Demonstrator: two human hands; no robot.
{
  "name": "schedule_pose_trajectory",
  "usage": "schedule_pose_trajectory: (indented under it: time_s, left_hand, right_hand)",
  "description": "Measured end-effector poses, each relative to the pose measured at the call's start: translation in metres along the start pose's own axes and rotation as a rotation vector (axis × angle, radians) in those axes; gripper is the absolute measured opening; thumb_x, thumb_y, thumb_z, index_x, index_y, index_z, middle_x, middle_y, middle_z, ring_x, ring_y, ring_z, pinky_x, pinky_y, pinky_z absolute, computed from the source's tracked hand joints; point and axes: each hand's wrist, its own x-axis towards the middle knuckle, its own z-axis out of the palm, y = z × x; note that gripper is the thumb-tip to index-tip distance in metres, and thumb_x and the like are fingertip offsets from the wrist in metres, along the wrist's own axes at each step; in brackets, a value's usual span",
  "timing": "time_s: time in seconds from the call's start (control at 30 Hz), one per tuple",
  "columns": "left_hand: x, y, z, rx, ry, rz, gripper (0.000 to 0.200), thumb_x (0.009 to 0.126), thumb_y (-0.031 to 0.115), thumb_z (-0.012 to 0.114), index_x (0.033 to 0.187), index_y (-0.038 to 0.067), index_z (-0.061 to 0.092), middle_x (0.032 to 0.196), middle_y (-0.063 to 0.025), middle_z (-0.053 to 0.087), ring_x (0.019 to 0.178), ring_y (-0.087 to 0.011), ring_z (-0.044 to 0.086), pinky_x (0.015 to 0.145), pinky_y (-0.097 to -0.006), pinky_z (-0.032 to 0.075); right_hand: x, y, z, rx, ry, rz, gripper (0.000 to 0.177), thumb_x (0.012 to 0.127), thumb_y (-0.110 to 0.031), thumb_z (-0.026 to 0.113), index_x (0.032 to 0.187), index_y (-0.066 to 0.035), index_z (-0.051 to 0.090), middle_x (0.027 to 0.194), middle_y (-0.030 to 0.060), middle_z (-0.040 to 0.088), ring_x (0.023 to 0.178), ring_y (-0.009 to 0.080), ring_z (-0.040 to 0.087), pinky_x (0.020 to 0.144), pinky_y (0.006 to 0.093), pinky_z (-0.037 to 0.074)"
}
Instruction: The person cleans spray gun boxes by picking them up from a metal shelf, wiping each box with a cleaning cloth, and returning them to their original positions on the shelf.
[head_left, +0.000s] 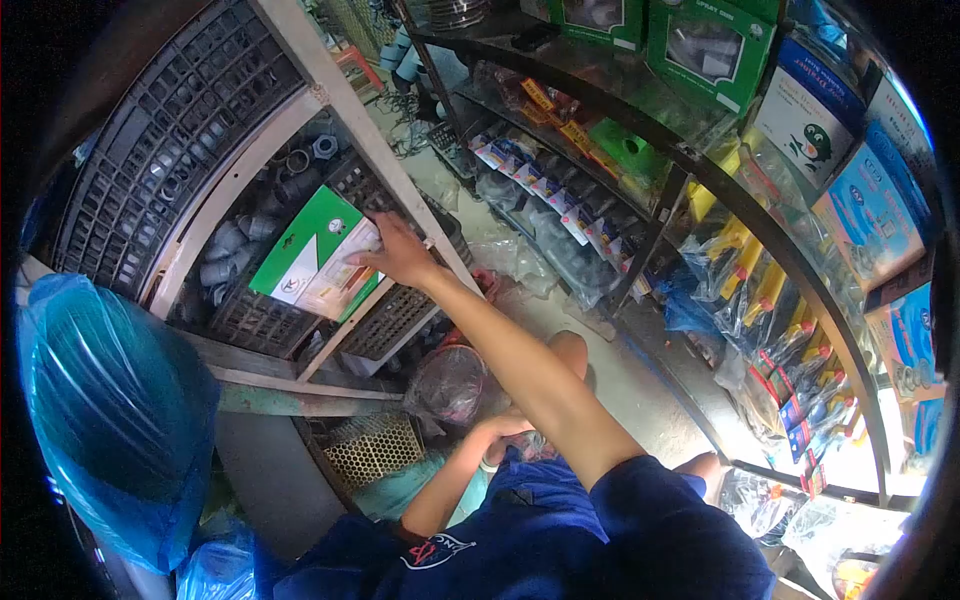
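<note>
A green and white box (318,255) with a printed label and a picture panel is held at its right edge by my right hand (402,252), the fingers gripping that edge. The box is tilted in front of a wooden shelf with dark plastic crates. Lower down, my left hand (508,424) is beside my leg, close to a clear plastic bag (447,384) with reddish contents. Its fingers are mostly hidden, so what it holds, if anything, cannot be seen.
Grey pipe fittings (230,250) fill a crate behind the box. A blue plastic-wrapped bundle (120,420) stands at the left. To the right, a metal rack (668,225) bears packaged goods, with boxes (708,55) on top. A honeycomb-patterned piece (375,452) lies low near my left forearm.
</note>
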Motion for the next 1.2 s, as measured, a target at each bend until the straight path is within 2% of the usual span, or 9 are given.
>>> schedule_pose_trajectory:
  time_s: [0.47,0.57,0.7,0.9,1.0,1.03,1.07,1.13,1.2]
  left_hand:
    - [0.003,-0.018,0.005,-0.213,0.144,-0.091,0.074,0.092,0.039,0.071,0.15,0.003,0.043,0.159,-0.0138,0.036,0.144,-0.0281,0.038,0.116,-0.0423,0.033]
    - [0.013,-0.033,0.009,-0.493,0.308,0.155,0.075,0.091,0.036,0.073,0.152,0.004,0.04,0.154,-0.0127,0.044,0.141,-0.0266,0.042,0.114,-0.0413,0.036]
    - [-0.017,0.052,0.009,-0.848,0.539,0.181,0.079,0.083,0.016,0.08,0.149,0.001,0.039,0.134,-0.0142,0.059,0.129,-0.0264,0.053,0.111,-0.0421,0.038]
    - [0.009,0.131,0.016,0.487,0.602,0.831,0.108,0.073,0.017,0.089,0.157,0.004,0.022,0.146,-0.0154,0.047,0.125,-0.0262,0.057,0.105,-0.0384,0.048]
    - [-0.003,0.208,0.013,0.726,-0.052,0.846,0.121,0.072,0.016,0.091,0.162,0.008,0.011,0.156,-0.0201,0.035,0.128,-0.026,0.055,0.109,-0.04,0.045]
    - [-0.004,0.233,0.002,0.346,-0.43,0.53,0.117,0.074,0.019,0.09,0.163,0.013,0.014,0.156,-0.0204,0.04,0.129,-0.0269,0.055,0.109,-0.0407,0.045]
    - [-0.003,0.269,-0.014,0.482,-0.401,0.496,0.09,0.078,0.019,0.086,0.155,0.013,0.04,0.15,-0.0176,0.05,0.127,-0.0263,0.057,0.106,-0.0397,0.048]
    - [0.027,0.323,-0.051,0.611,0.062,1.007,0.035,0.083,0.017,0.081,0.115,0.005,0.073,0.131,-0.0136,0.064,0.11,-0.0193,0.065,0.092,-0.0342,0.055]
    - [0.058,0.401,-0.071,0.185,0.396,1.181,0.034,0.09,0.018,0.076,0.119,0.005,0.066,0.096,-0.0027,0.069,0.084,-0.0115,0.064,0.066,-0.0252,0.052]
  right_hand:
    - [-0.016,-0.009,-0.011,-0.079,0.114,0.028,0.106,0.078,-0.044,0.085,0.148,0.014,0.03,0.122,0.0309,0.057,0.111,0.0381,0.059,0.095,0.0397,0.05]
    - [-0.047,-0.02,-0.047,-0.108,0.217,-0.139,0.078,0.084,-0.042,0.08,0.137,0.006,0.05,0.127,0.0272,0.059,0.116,0.0384,0.061,0.098,0.0413,0.049]
    - [-0.138,-0.043,-0.141,-0.129,0.092,0.159,0.057,0.087,-0.045,0.075,0.123,-0.002,0.063,0.121,0.0221,0.065,0.12,0.0387,0.059,0.103,0.0445,0.046]
    - [-0.296,-0.019,-0.196,-0.087,0.384,0.43,0.068,0.092,-0.045,0.07,0.14,-0.003,0.048,0.131,0.0165,0.059,0.117,0.0342,0.059,0.104,0.0459,0.045]
    - [-0.339,-0.03,-0.22,0.44,0.784,0.564,0.06,0.095,-0.035,0.068,0.141,-0.005,0.048,0.128,0.0135,0.06,0.113,0.0248,0.06,0.103,0.0407,0.047]
    - [-0.352,-0.035,-0.228,0.67,0.93,0.614,0.056,0.095,-0.03,0.068,0.141,-0.005,0.049,0.126,0.0124,0.061,0.112,0.0206,0.06,0.101,0.0382,0.048]
    - [-0.367,-0.037,-0.238,0.642,0.953,0.603,0.054,0.096,-0.027,0.066,0.142,-0.005,0.048,0.127,0.0134,0.061,0.112,0.0208,0.061,0.101,0.0375,0.049]
    - [-0.398,-0.042,-0.258,0.585,0.996,0.593,0.052,0.097,-0.02,0.063,0.144,-0.006,0.047,0.127,0.0155,0.061,0.112,0.0211,0.062,0.102,0.0363,0.049]
    - [-0.422,-0.063,-0.268,0.703,1.01,0.533,0.056,0.095,-0.023,0.063,0.145,-0.003,0.046,0.132,0.0163,0.059,0.119,0.0262,0.059,0.105,0.0411,0.047]
